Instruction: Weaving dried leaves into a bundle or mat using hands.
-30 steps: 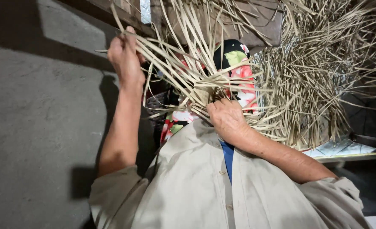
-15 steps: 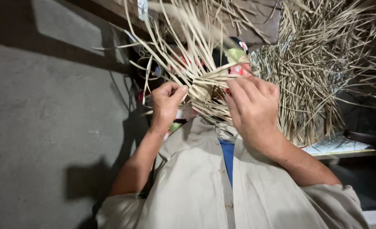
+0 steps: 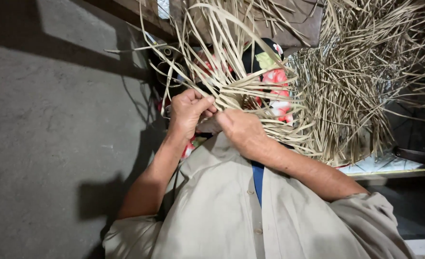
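In the head view a half-woven piece of thin tan cane strips sits in front of my chest, its loose ends fanning up and to the right. My left hand is closed on strips at the piece's left edge, thumb pressed against the weave. Just right of it, my right hand pinches strips at the lower edge, knuckles toward the camera. The two hands touch. I wear a beige short-sleeved shirt.
A big loose heap of cane strips lies to the right. Red, white and black patterned cloth shows behind the weave. Grey concrete floor fills the left. A dark wooden beam runs across the top.
My left hand came down from high up on the long strips to the weave's left edge. My right hand lifted over the weave, then dropped back low beside the left hand.
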